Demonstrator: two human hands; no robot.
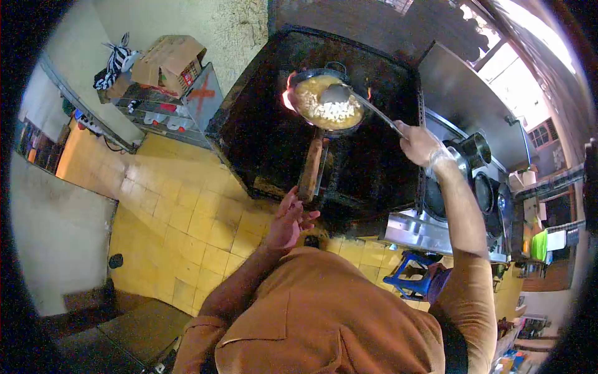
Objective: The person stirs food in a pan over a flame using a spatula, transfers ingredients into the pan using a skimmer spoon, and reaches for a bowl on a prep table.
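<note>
While flames lick the pan (pixel 329 106), the ladle (pixel 349 98) is gripped far back by the right hand (pixel 418 144), fingers closed; left hand (pixel 288 223), fingers loosely open, holds nothing below the handle (pixel 311 168).

Ladle (pixel 336 93): bare metal, smooth, dull grey sheen on the bowl and long handle.
Pan (pixel 328 100): dark metal, blackened matt rim.
Pan handle (pixel 310 168): wood, worn brown, matt.
Stove top (pixel 261 131): black, rough, soot-coated, greasy sheen in patches.
Counter (pixel 417 230): sheet steel, smooth, reflective.
Floor (pixel 180 218): yellow tiles, smooth, low gloss, dark joints.
Box (pixel 168 59): brown cardboard, matt.
Stool (pixel 416 274): blue plastic, smooth.
Shirt (pixel 324 318): brown woven cloth, matt.
</note>
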